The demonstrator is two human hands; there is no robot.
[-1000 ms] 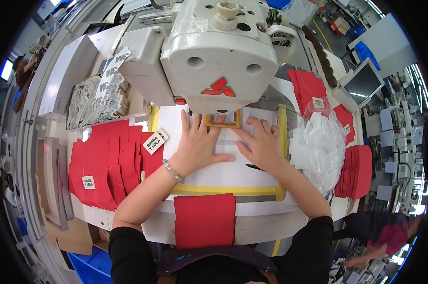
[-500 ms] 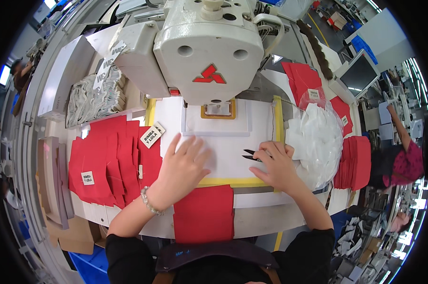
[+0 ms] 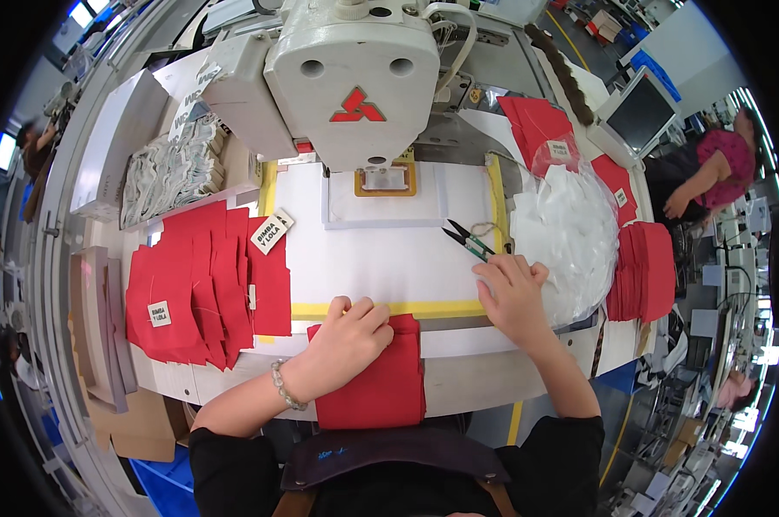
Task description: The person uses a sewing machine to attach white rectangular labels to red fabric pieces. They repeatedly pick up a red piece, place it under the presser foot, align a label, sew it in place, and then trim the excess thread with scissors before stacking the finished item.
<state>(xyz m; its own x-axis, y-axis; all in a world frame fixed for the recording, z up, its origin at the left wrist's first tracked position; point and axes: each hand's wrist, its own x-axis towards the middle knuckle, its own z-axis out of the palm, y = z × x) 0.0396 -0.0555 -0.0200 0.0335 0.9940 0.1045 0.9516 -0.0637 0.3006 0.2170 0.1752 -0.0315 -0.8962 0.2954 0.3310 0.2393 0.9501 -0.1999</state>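
My left hand [image 3: 342,340], with a bead bracelet, is on the red fabric stack [image 3: 368,392] at the table's front, fingers curled onto its upper edge. My right hand [image 3: 514,297] has its thumb and fingers apart at the right of the white work surface [image 3: 381,271], fingertips beside black-and-green thread snips [image 3: 467,239]. A transparent template [image 3: 337,215] lies under the white machine head [image 3: 346,77], with a small yellow frame [image 3: 385,194] on it. A pale printed label [image 3: 269,231] rests on the red pieces at the left.
Red stacks [image 3: 191,302] flank me, also at right [image 3: 644,271]. A boxful of pale strips [image 3: 169,177] is back left. Bagged white pieces [image 3: 562,241] lie right. A screen [image 3: 635,116] and a co-worker [image 3: 713,172] are beyond. Another person stands far left.
Both hands have left the template and frame. My left hand has drawn back onto the front red stack and curled. The snips have moved up, above my right fingers. The co-worker at right has moved.
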